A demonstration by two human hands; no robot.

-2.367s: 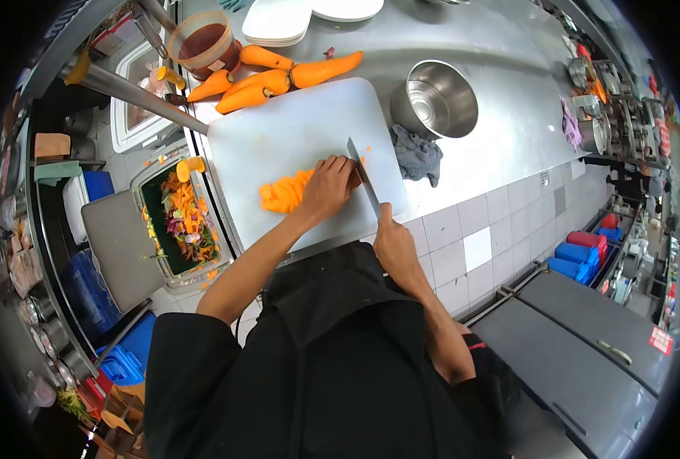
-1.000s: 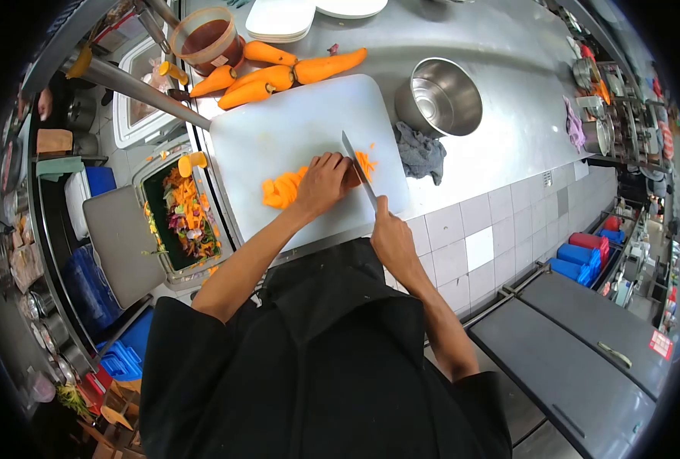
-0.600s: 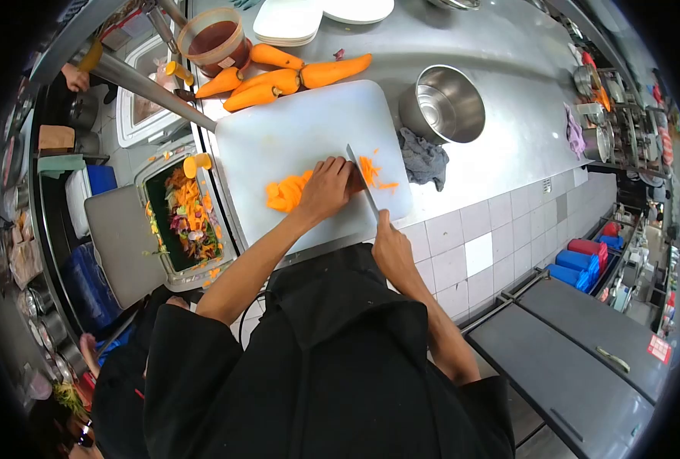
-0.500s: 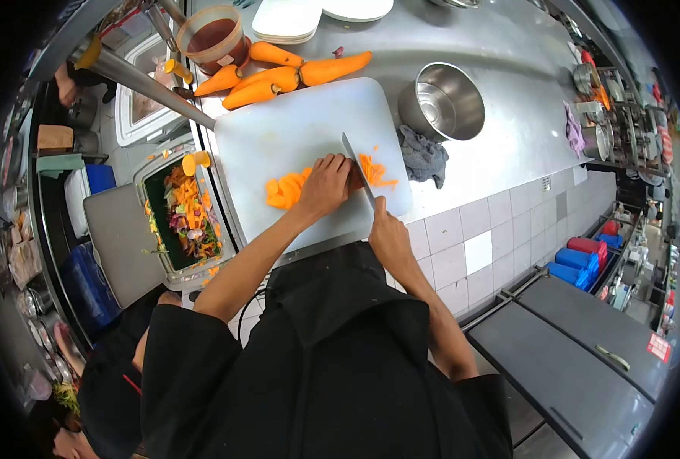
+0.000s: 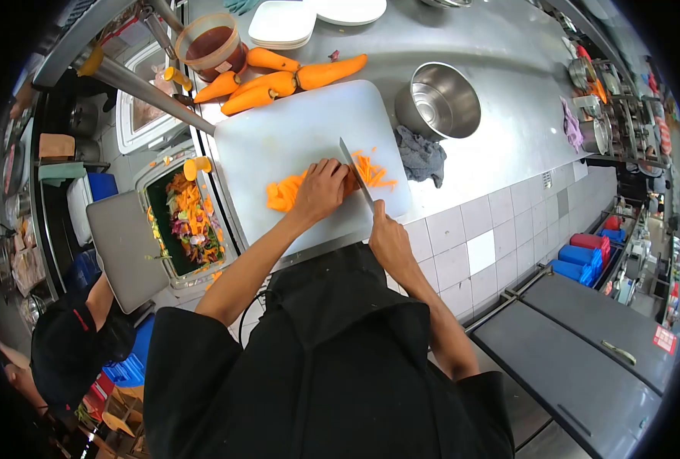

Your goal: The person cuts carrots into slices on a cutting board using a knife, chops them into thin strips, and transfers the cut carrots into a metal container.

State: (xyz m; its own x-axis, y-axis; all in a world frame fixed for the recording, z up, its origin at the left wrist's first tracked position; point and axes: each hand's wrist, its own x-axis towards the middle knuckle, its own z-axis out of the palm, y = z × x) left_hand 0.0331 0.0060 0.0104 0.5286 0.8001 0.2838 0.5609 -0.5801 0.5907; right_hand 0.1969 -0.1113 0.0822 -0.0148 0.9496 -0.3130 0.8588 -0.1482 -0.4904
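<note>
On the white cutting board, my left hand presses down on orange carrot pieces, its fingers bent close beside the blade. My right hand grips the handle of a knife, whose blade points away from me. Thin orange strips lie to the right of the blade. Left of my left hand sits a pile of orange slices. Several whole peeled carrots rest beyond the board's far edge.
A steel pot and a grey cloth are right of the board. Behind the carrots stands a tub of dark red liquid, near white plates. A scrap bin is at the left; a person in black is at lower left.
More orange strips lie right of the blade than at first. The knife has shifted slightly, and my left hand stays on the carrot. The other person has come into view at lower left and moved up the left side.
</note>
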